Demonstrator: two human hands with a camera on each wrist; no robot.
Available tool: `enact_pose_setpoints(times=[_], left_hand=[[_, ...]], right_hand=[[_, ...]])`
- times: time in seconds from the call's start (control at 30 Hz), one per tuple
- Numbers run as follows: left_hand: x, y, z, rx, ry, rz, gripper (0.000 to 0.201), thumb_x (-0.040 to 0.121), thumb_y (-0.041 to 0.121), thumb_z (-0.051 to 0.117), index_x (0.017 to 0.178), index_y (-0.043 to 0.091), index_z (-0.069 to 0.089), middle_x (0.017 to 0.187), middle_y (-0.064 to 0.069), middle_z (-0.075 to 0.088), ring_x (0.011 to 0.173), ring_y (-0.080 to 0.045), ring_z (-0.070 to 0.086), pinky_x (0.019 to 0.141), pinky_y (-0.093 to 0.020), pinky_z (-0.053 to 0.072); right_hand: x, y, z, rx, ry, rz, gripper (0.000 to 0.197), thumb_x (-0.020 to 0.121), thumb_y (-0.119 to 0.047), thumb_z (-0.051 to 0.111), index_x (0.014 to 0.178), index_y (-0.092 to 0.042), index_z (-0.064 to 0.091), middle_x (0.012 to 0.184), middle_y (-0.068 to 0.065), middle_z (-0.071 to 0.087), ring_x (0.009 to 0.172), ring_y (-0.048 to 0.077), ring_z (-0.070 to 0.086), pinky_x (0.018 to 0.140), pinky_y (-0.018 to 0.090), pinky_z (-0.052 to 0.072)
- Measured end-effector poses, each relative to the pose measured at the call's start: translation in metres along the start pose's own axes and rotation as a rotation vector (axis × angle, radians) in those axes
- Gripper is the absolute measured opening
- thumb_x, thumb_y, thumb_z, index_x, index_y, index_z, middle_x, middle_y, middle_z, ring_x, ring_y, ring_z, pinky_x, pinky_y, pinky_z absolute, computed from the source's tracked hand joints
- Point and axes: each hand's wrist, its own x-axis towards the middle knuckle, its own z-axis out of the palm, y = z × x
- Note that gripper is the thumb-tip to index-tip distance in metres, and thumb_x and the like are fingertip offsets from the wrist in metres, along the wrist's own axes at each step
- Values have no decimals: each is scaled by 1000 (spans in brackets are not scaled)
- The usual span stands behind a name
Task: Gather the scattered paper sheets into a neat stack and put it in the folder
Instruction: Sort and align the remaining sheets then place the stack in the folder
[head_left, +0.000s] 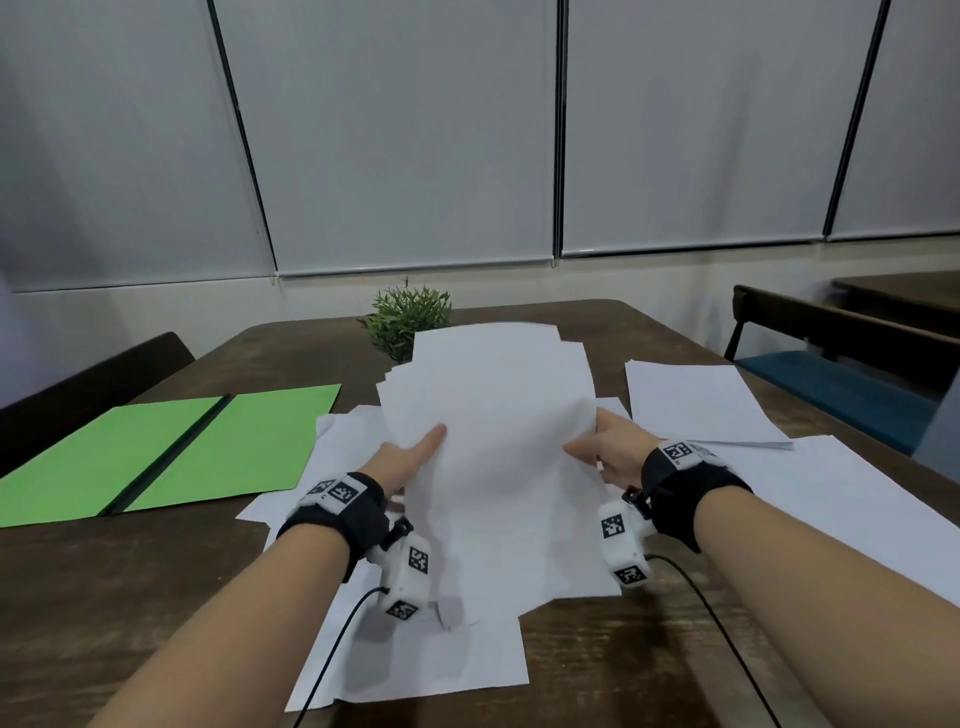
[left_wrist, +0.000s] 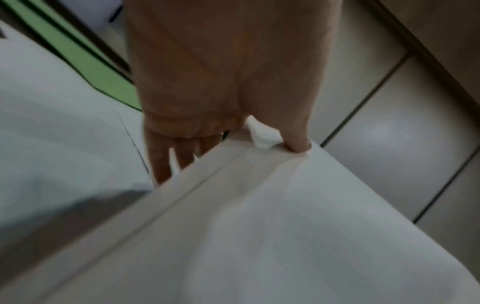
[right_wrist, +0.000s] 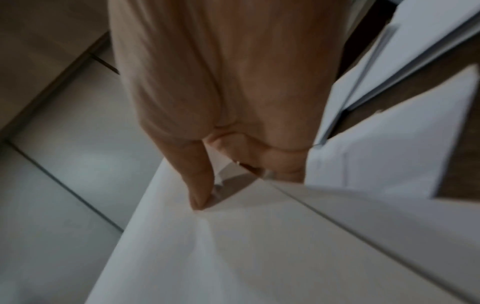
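A bundle of white paper sheets (head_left: 498, 447) stands nearly upright above the table's middle, its upper edges fanned unevenly. My left hand (head_left: 415, 452) grips its left side, thumb in front and fingers behind, and the left hand (left_wrist: 228, 131) pinches the sheets (left_wrist: 259, 226) in the left wrist view. My right hand (head_left: 597, 447) grips the right side the same way, and in the right wrist view the right hand (right_wrist: 233, 164) has its thumb on the sheets (right_wrist: 233, 257). An open green folder (head_left: 171, 452) lies flat at the left.
More loose sheets (head_left: 415, 660) lie on the wooden table (head_left: 104, 597) under the bundle, and others (head_left: 696, 400) at the right. A small green plant (head_left: 408, 317) stands behind the bundle. Chairs stand at far left and right. Cables trail from both wrist cameras.
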Motion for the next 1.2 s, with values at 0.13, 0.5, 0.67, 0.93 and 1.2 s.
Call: enact_pose_setpoints(times=[0.13,0.5,0.67,0.93,1.2], left_hand=[[-5,33,-16,-178,139,370,80,59,54,82,124,16,55,117,0,67,107,-19,64,99,-46,48],[-24,106,-51,-218,60,653,70,75,-4,75,132,15,38,122,-3,60,110,-15,62,93,-33,50],[-21,98,-42,-151,199,690,48,87,7,64,128,20,42,119,2,61,110,-14,61,99,-38,48],[-25,101,-31,-130,376,853,70,88,25,67,142,11,26,135,8,47,119,0,49,100,-8,37],[-10,41,-27,-182,383,735,51,87,21,68,130,15,41,114,9,62,95,14,59,85,-10,43]], right_hand=[[7,-30,9,61,143,-173,37,85,10,56,108,-19,57,102,5,69,90,22,69,59,24,51],[21,-76,18,211,263,-307,40,73,2,77,107,-11,62,104,11,71,93,27,69,81,41,56],[24,-75,29,135,285,-351,35,74,9,73,103,-8,64,92,7,70,91,28,66,90,43,52],[21,-94,46,217,254,-391,57,78,-1,69,126,-15,41,109,4,64,96,18,64,82,33,53],[29,-46,60,107,235,-223,35,82,2,68,115,-6,59,108,13,69,101,31,67,96,47,51]])
